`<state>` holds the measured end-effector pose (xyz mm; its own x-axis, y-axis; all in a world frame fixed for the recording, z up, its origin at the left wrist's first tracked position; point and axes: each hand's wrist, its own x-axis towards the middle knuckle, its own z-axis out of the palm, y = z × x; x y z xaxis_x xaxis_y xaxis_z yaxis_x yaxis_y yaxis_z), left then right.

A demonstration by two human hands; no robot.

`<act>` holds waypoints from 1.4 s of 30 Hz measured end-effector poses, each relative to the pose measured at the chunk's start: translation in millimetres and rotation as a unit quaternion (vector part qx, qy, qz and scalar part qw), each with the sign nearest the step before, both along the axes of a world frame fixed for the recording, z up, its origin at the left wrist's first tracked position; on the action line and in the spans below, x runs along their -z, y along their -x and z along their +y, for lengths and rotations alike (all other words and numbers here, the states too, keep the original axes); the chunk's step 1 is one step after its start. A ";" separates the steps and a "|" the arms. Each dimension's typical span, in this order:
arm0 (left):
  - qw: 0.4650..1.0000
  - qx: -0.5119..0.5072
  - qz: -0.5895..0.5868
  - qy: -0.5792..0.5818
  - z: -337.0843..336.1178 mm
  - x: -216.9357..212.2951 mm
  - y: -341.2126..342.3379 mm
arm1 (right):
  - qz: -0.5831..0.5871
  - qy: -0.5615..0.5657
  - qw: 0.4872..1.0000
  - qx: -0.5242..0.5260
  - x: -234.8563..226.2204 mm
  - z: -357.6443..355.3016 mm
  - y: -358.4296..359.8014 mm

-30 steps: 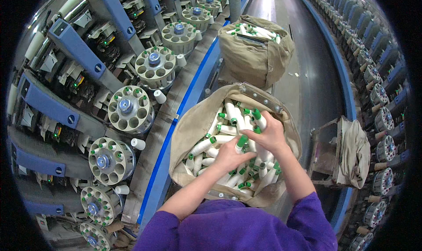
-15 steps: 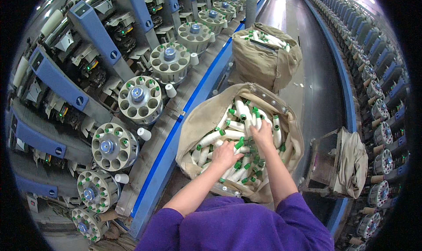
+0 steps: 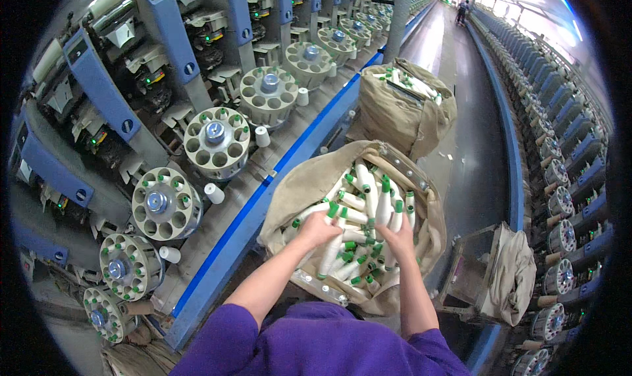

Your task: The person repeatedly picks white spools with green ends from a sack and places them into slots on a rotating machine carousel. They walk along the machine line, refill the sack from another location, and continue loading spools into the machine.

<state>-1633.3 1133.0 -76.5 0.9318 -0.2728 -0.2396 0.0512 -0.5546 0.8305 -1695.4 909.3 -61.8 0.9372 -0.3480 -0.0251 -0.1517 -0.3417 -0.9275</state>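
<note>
A beige cloth sack (image 3: 299, 186) stands open in front of me, heaped with white yarn bobbins (image 3: 354, 199) that have green ends. My left hand (image 3: 316, 232) is closed around a couple of bobbins (image 3: 331, 252) at the sack's left side, their green tips poking up past the thumb. On the right of the heap, my right hand (image 3: 399, 242) grips another bobbin (image 3: 397, 216), held upright with its green tip on top. One more upright bobbin (image 3: 384, 198) rises beside that hand; whether it is held too is unclear. My palms hide the lower ends.
A second full sack (image 3: 408, 122) stands just beyond. At left, winding machines carry round bobbin magazines (image 3: 217, 143) behind a blue-edged rail (image 3: 260, 188). A frame cart with draped cloth (image 3: 510, 270) sits at right, before another machine row (image 3: 559, 224). A distant person (image 3: 463, 12) is in the aisle.
My left hand has shifted left and now has bobbins upright in its grasp. My right hand has drawn back toward me with a bobbin upright. The view has tilted up.
</note>
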 end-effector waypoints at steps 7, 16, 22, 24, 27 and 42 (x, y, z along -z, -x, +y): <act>0.879 -0.146 0.104 0.443 102.8 -73.5 12.2 | -0.063 -0.282 0.943 -0.165 -56.0 81.7 -5.4; 0.700 -0.167 0.226 0.657 218.8 -53.0 82.9 | 0.303 -0.358 0.802 -0.370 -12.7 235.8 57.1; 0.701 -0.260 0.207 0.631 296.4 -28.9 120.1 | 0.341 -0.178 0.791 -0.476 -11.1 302.0 32.6; 0.735 -0.238 0.159 0.614 324.3 -36.3 105.8 | 0.337 -0.226 0.806 -0.431 -21.9 347.2 11.5; 0.675 -0.391 0.046 0.624 378.2 -59.8 85.4 | 0.396 -0.386 0.690 -0.467 -46.1 368.4 -24.0; 0.570 -0.504 -0.277 0.587 446.0 -107.4 110.0 | 0.141 -0.301 0.696 -0.637 -92.0 453.5 -141.1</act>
